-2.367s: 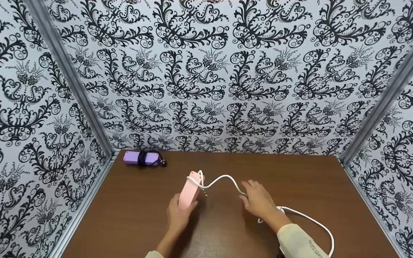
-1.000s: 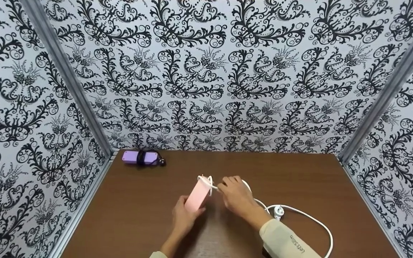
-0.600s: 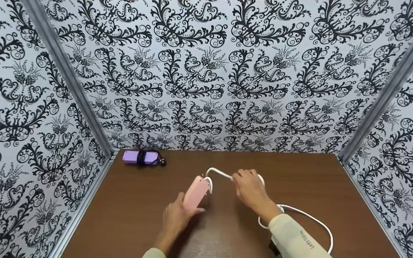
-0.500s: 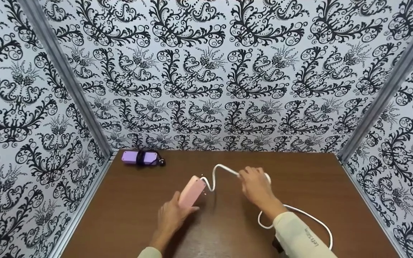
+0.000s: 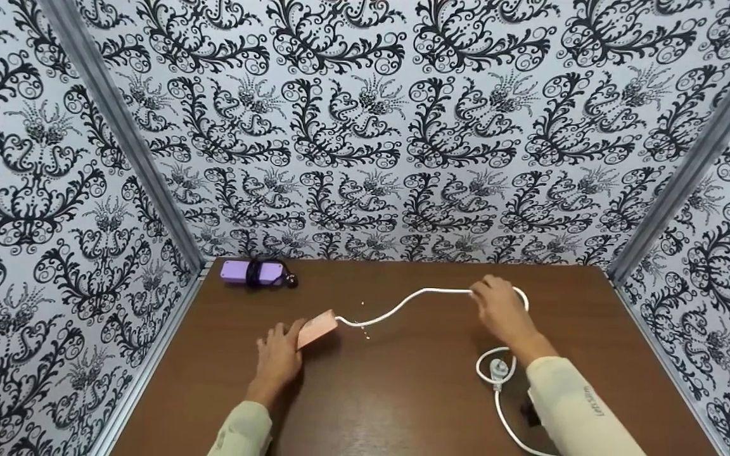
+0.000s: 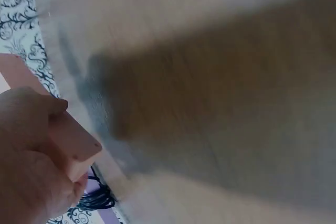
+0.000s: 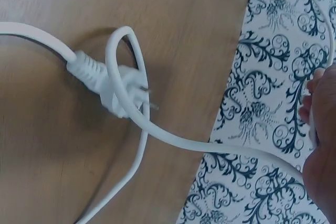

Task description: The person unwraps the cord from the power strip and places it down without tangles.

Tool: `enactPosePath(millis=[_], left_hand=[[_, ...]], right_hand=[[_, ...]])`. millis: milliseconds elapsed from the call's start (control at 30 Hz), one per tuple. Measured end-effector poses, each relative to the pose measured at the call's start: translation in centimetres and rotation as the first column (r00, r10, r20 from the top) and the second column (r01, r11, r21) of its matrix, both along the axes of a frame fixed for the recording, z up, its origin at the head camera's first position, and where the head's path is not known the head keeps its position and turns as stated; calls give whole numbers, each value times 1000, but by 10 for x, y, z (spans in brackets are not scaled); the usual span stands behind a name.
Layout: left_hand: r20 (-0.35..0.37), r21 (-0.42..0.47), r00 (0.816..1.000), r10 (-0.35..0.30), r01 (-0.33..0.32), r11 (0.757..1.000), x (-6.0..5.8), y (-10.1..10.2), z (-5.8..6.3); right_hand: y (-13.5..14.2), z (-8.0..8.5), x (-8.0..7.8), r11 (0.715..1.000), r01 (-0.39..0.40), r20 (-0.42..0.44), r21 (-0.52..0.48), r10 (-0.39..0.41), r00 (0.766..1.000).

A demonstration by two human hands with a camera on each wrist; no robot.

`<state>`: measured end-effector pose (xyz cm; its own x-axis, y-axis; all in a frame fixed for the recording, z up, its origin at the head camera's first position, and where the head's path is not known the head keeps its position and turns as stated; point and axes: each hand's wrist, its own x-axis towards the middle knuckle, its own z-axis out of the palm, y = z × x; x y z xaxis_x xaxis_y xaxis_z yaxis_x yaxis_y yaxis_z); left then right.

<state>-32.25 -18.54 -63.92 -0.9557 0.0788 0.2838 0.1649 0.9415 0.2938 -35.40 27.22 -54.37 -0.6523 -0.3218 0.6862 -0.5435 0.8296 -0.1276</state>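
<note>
Since the frame from 1.0 s ago, the left hand [image 5: 278, 356] has shifted left with the pale pink rectangular block [image 5: 318, 329], the right hand [image 5: 504, 310] has moved out to the right and farther from the person, and the flexible white cord [image 5: 447, 291] no longer crosses over the block's end but runs out from it in a shallow wave. Everything turns on that line: the block lies at the left hand's fingertips, its long axis slanting up and right, its cord end facing the gap between the 2 hands. The left hand is by far the nearer to the block; the right is well apart from it, joined to it only by the cord. The left hand grips the block's near end, thumb and fingers on opposite sides, while the right hand pinches the cord with bent fingers. Past the right hand, the cord curves back toward the person and forms 1 loop around a white plug with metal prongs [image 5: 499, 368] above the brown wood-look table [image 5: 390, 386]; whether the plug touches the surface is hard to tell. At the back left lies a purple rectangular block [image 5: 233, 272], wrapped in black cord [image 5: 253, 273].
</note>
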Motion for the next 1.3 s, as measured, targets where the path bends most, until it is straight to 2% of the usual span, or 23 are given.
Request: enactPosePath(millis=[67, 133, 300, 367, 500, 633, 700, 800, 933, 1000, 1167, 1300], left_hand=[[39, 3, 999, -8, 8, 1000, -4, 1, 0], [48, 6, 998, -30, 30, 1000, -7, 3, -1], [-6, 20, 995, -97, 97, 995, -13, 9, -9], [-7, 10, 993, -114, 114, 993, -15, 11, -12], [43, -20, 990, -131, 132, 991, -16, 13, -21], [73, -39, 990, -121, 124, 991, -17, 15, -26], [76, -47, 990, -115, 119, 992, -16, 16, -28], [81, -53, 991, -107, 112, 992, -12, 19, -32], [76, -47, 993, -86, 90, 995, -9, 24, -30], [79, -46, 994, -72, 75, 996, -7, 27, -27], [96, -77, 994, -52, 59, 995, -2, 46, -14], [9, -87, 991, -135, 135, 987, 5, 77, -6]], right_hand=[[5, 0, -3, 1000, -25, -30, 12, 26, 999], [9, 1, -6, 999, -41, -67, 33, 43, 997], [11, 7, -16, 996, -45, -173, 75, 57, 983], [10, 11, -20, 994, -49, -216, 97, 69, 974], [7, 20, -31, 981, -67, -324, 182, 124, 938], [5, 25, -39, 964, -74, -404, 254, 176, 898], [6, 23, -39, 959, -84, -398, 269, 191, 898], [6, 16, -36, 946, -83, -329, 313, 190, 925], [5, 11, -27, 916, -28, -182, 400, 110, 977], [4, 10, -23, 908, 0, -114, 419, 52, 992], [1, 14, -15, 915, 25, -8, 404, -24, 1000], [1, 16, -9, 945, -2, -36, 327, 14, 999]])
